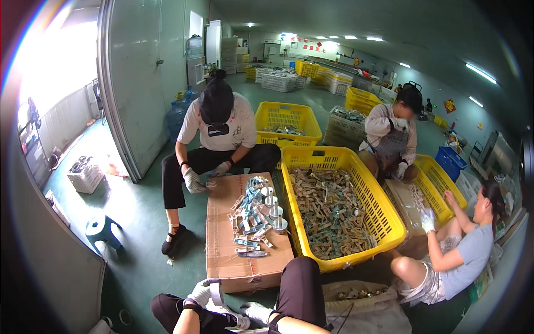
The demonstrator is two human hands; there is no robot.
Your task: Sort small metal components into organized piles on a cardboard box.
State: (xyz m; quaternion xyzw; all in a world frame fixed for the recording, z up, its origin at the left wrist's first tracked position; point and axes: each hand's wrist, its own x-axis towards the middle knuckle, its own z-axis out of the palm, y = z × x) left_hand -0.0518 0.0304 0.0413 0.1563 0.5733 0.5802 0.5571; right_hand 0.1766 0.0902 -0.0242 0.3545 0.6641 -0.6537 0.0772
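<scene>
My left hand (201, 293), in a pale work glove, is closed around a white roll (216, 294) that looks like tape, by the near edge of a cardboard box. To its right, my right hand (257, 312), also gloved, is low between my knees, fingers stretched out, with nothing visible in it. On the cardboard box (225, 267) lies a heap of clothes-peg-like clips (253, 217) in teal, white and brown. Several whitish discs with upright posts (273, 211) stand at the heap's right side.
A large yellow crate (384, 222) full of similar pieces stands right of the box. Across the box sits a person (219, 122) in gloves; two more people (392, 128) work at the right. A green stool (103, 231) stands at left. A sack (356, 303) holds metal parts.
</scene>
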